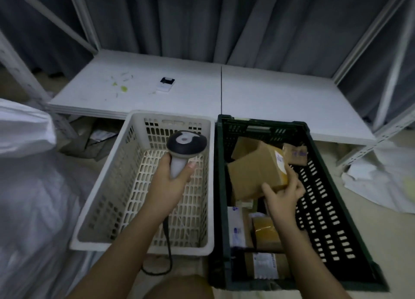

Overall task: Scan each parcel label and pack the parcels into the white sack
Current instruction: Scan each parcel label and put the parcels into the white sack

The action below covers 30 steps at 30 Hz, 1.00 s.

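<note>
Head view: left hand (173, 175) grips the handheld scanner (183, 151) by its handle, fingers curled round it, over the white basket (143, 186). Right hand (284, 196) holds a brown cardboard parcel (258, 168), fingers pinching its near corner, above the dark green crate (336, 209) on the right, more parcels (258, 231) lying inside. White sack (27, 175) sits far left; small white device (165, 84) on the bench (269, 101) beyond.

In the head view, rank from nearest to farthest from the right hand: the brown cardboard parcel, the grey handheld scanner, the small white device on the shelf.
1. Brown cardboard parcel, gripped by the right hand over the dark green crate.
2. Grey handheld scanner, leftward, in the left hand.
3. Small white device, far back on the shelf.
</note>
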Each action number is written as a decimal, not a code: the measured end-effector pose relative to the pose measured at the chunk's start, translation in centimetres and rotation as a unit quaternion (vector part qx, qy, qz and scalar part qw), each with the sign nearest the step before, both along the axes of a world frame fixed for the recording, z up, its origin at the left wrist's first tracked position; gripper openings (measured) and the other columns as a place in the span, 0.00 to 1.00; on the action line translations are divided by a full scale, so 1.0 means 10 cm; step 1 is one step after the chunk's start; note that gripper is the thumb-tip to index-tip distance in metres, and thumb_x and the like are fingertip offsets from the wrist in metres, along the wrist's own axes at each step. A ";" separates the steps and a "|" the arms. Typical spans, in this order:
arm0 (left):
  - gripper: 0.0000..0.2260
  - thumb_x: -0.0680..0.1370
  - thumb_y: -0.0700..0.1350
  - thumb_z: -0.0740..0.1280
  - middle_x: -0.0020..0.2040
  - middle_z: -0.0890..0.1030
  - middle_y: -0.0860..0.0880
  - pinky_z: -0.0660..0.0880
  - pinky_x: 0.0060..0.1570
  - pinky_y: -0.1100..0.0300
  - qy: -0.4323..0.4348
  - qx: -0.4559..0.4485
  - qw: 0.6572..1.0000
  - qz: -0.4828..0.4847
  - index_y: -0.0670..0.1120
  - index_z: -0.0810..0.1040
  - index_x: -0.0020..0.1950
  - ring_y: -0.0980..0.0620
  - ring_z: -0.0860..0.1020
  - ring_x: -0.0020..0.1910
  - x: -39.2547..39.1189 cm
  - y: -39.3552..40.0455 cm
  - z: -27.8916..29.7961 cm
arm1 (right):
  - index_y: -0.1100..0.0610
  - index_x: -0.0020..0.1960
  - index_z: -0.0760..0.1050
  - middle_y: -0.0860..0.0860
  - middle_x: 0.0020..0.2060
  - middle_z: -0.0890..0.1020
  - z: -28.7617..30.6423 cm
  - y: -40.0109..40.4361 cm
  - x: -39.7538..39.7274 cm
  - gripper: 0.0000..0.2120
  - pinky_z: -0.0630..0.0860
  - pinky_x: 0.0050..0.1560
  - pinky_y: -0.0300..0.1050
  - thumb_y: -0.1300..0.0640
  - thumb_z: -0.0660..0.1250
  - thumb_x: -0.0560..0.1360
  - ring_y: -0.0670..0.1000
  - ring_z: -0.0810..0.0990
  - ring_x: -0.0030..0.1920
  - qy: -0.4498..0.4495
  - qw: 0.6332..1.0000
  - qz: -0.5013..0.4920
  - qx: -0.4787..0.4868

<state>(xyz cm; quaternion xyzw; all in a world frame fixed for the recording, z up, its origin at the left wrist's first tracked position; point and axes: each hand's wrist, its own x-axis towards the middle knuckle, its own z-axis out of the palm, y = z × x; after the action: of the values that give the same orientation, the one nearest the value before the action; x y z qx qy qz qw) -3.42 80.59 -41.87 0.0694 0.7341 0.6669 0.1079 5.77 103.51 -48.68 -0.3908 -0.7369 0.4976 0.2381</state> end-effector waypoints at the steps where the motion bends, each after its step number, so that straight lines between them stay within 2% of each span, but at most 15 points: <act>1: 0.11 0.78 0.46 0.66 0.49 0.78 0.53 0.74 0.43 0.63 0.005 -0.004 1.000 0.004 0.54 0.71 0.59 0.54 0.77 0.45 0.06 -0.05 0.11 | 0.46 0.72 0.62 0.53 0.69 0.55 0.08 -0.08 0.21 0.33 0.70 0.53 0.42 0.64 0.71 0.73 0.53 0.64 0.62 0.017 1.000 0.004 -0.002; 2: 0.12 0.78 0.47 0.66 0.49 0.78 0.53 0.74 0.44 0.62 0.014 -0.009 1.000 0.007 0.54 0.70 0.59 0.53 0.78 0.47 0.12 -0.09 0.23 | 0.44 0.71 0.62 0.53 0.69 0.56 0.16 -0.17 0.39 0.34 0.72 0.50 0.40 0.65 0.70 0.73 0.52 0.64 0.62 0.031 0.999 0.015 -0.009; 4: 0.14 0.78 0.47 0.66 0.51 0.78 0.54 0.74 0.49 0.58 0.043 -0.014 0.999 0.007 0.54 0.69 0.62 0.53 0.78 0.50 0.31 -0.20 0.50 | 0.42 0.70 0.62 0.52 0.68 0.56 0.31 -0.38 0.70 0.35 0.72 0.44 0.30 0.68 0.71 0.72 0.51 0.65 0.61 0.052 0.997 0.047 -0.014; 6: 0.16 0.78 0.46 0.67 0.52 0.76 0.57 0.74 0.50 0.60 0.081 -0.008 0.997 0.000 0.54 0.67 0.64 0.57 0.77 0.50 0.51 -0.30 0.77 | 0.43 0.71 0.63 0.50 0.69 0.56 0.45 -0.59 0.94 0.37 0.74 0.40 0.25 0.69 0.71 0.71 0.50 0.64 0.63 0.065 0.994 0.085 -0.008; 8: 0.16 0.78 0.46 0.67 0.52 0.75 0.59 0.71 0.48 0.65 0.115 -0.008 0.993 -0.008 0.55 0.66 0.63 0.63 0.74 0.50 0.72 -0.39 1.01 | 0.43 0.72 0.62 0.47 0.68 0.54 0.59 -0.78 1.12 0.38 0.73 0.41 0.24 0.68 0.71 0.71 0.49 0.63 0.63 0.070 0.990 0.122 0.002; 10: 0.17 0.78 0.46 0.66 0.56 0.74 0.56 0.70 0.51 0.64 0.132 -0.015 0.991 -0.015 0.54 0.66 0.65 0.59 0.74 0.53 0.91 -0.46 1.16 | 0.40 0.73 0.61 0.45 0.67 0.53 0.68 -0.92 1.28 0.38 0.71 0.45 0.25 0.66 0.71 0.71 0.46 0.60 0.63 0.050 0.986 0.159 0.030; 13: 0.20 0.78 0.48 0.66 0.60 0.74 0.53 0.68 0.54 0.59 0.137 -0.031 0.990 -0.017 0.50 0.67 0.69 0.54 0.73 0.58 1.11 -0.50 1.22 | 0.33 0.70 0.57 0.46 0.69 0.50 0.70 -1.08 1.48 0.41 0.69 0.56 0.36 0.65 0.71 0.71 0.46 0.57 0.64 -0.013 0.971 0.226 0.073; 14: 0.20 0.78 0.48 0.66 0.60 0.74 0.53 0.69 0.55 0.59 0.129 -0.026 0.991 -0.021 0.49 0.67 0.69 0.54 0.74 0.58 1.17 -0.49 1.19 | 0.32 0.70 0.57 0.46 0.69 0.49 0.67 -1.11 1.54 0.41 0.69 0.56 0.36 0.65 0.71 0.71 0.49 0.58 0.66 -0.018 0.971 0.229 0.066; 17: 0.21 0.78 0.47 0.66 0.59 0.74 0.54 0.72 0.58 0.55 0.105 -0.011 0.994 -0.035 0.51 0.66 0.70 0.54 0.74 0.58 1.29 -0.50 1.02 | 0.36 0.69 0.60 0.48 0.71 0.49 0.57 -1.11 1.65 0.38 0.71 0.48 0.25 0.65 0.72 0.71 0.54 0.61 0.67 0.014 0.980 0.196 0.025; 20: 0.22 0.78 0.48 0.67 0.61 0.75 0.53 0.75 0.58 0.51 0.084 -0.008 0.996 -0.037 0.53 0.66 0.70 0.52 0.75 0.59 1.35 -0.52 0.81 | 0.37 0.65 0.61 0.46 0.69 0.55 0.53 -1.02 1.62 0.29 0.72 0.59 0.42 0.52 0.74 0.72 0.53 0.63 0.68 -0.003 0.986 0.167 0.032; 22: 0.19 0.78 0.48 0.67 0.59 0.75 0.54 0.75 0.58 0.52 0.073 -0.004 0.997 -0.035 0.54 0.67 0.67 0.52 0.76 0.58 1.39 -0.54 0.69 | 0.41 0.60 0.62 0.46 0.63 0.61 0.59 -0.96 1.58 0.26 0.76 0.58 0.51 0.47 0.75 0.71 0.54 0.67 0.66 -0.025 0.987 0.150 0.052; 23: 0.18 0.78 0.47 0.67 0.57 0.75 0.55 0.75 0.58 0.52 0.068 -0.002 0.997 -0.035 0.55 0.66 0.66 0.52 0.76 0.58 1.41 -0.55 0.65 | 0.42 0.60 0.62 0.45 0.61 0.63 0.64 -0.93 1.57 0.28 0.77 0.58 0.53 0.48 0.76 0.69 0.53 0.67 0.65 -0.023 0.985 0.150 0.080; 25: 0.17 0.78 0.47 0.67 0.56 0.75 0.57 0.75 0.59 0.50 0.058 0.001 0.998 -0.031 0.57 0.66 0.64 0.53 0.76 0.57 1.43 -0.58 0.55 | 0.45 0.69 0.60 0.45 0.62 0.62 0.68 -0.89 1.62 0.38 0.73 0.61 0.51 0.52 0.77 0.66 0.50 0.65 0.66 -0.006 0.970 0.183 0.161; 27: 0.17 0.77 0.48 0.67 0.55 0.76 0.57 0.75 0.58 0.50 0.048 -0.001 0.998 -0.027 0.57 0.67 0.63 0.52 0.76 0.56 1.45 -0.60 0.45 | 0.46 0.76 0.51 0.45 0.66 0.59 0.62 -0.87 1.73 0.48 0.68 0.63 0.48 0.54 0.77 0.66 0.50 0.61 0.68 -0.026 0.939 0.265 0.218; 30: 0.16 0.78 0.48 0.67 0.53 0.75 0.56 0.74 0.54 0.55 0.034 -0.018 0.999 -0.025 0.55 0.67 0.63 0.52 0.76 0.55 1.52 -0.61 0.31 | 0.44 0.74 0.50 0.48 0.67 0.58 0.33 -0.87 1.95 0.49 0.73 0.63 0.55 0.55 0.76 0.64 0.51 0.58 0.69 -0.089 0.885 0.319 0.326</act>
<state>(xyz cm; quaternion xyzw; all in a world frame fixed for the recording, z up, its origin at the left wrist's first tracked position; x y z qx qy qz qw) 11.75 74.52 -38.76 0.1085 0.7471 0.6480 0.1011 25.25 94.82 -45.38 -0.0773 -0.9606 0.2414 0.1144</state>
